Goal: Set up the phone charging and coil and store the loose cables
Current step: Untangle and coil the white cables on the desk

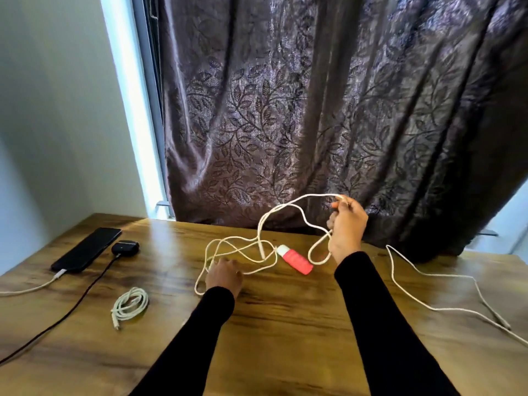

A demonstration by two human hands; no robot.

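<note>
A long loose white cable (258, 224) lies in tangled loops at the table's middle. My right hand (347, 227) is raised above the table, shut on one part of that cable, with a loop hanging below it. Low on the table, my left hand (224, 274) rests on the cable's loops; whether it grips them I cannot tell. A black phone (87, 248) lies at the far left with a white cable (28, 288) plugged into its near end. A coiled white cable (130, 304) sits in front of it. Another loose white cable (428, 277) trails across the right side.
A pink and white block (295, 258) lies between my hands. A small black case (125, 248) with a black cord (71, 307) sits beside the phone. The wooden table (285, 324) meets a dark patterned curtain (314, 110) at the back; a wall stands at left.
</note>
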